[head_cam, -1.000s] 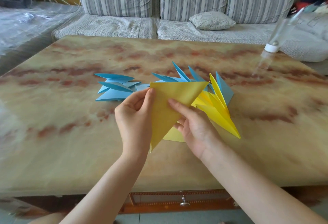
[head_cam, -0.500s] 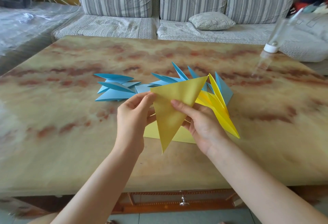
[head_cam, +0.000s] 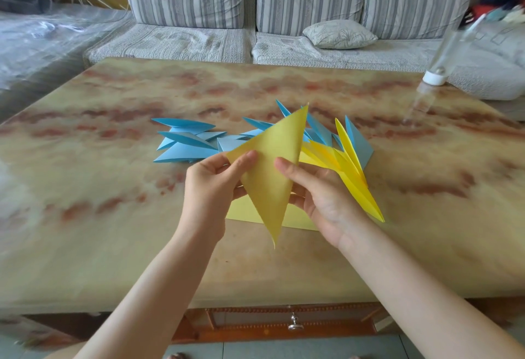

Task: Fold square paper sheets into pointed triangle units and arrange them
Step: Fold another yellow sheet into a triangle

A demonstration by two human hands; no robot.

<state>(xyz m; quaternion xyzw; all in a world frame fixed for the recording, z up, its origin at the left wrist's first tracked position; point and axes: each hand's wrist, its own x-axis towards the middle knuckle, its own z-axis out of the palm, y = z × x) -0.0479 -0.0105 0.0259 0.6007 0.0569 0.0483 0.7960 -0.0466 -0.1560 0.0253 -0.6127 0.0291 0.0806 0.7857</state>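
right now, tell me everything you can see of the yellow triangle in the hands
The yellow triangle is thin matte paper, folded double, held off the table, one tip up and away, a longer tip down. The left hand pinches its left corner; the right hand grips its right edge.

One camera on my feed: head-worn, wide-angle, facing forward and tilted down.

It sits just above the near edge of the table (head_cam: 99,259) and pretty close in. The left hand (head_cam: 210,188) and right hand (head_cam: 321,196) gripping the yellow triangle (head_cam: 270,176) land mid-frame over the table. The sofa (head_cam: 284,3) past the table's far edge fills the top strip.
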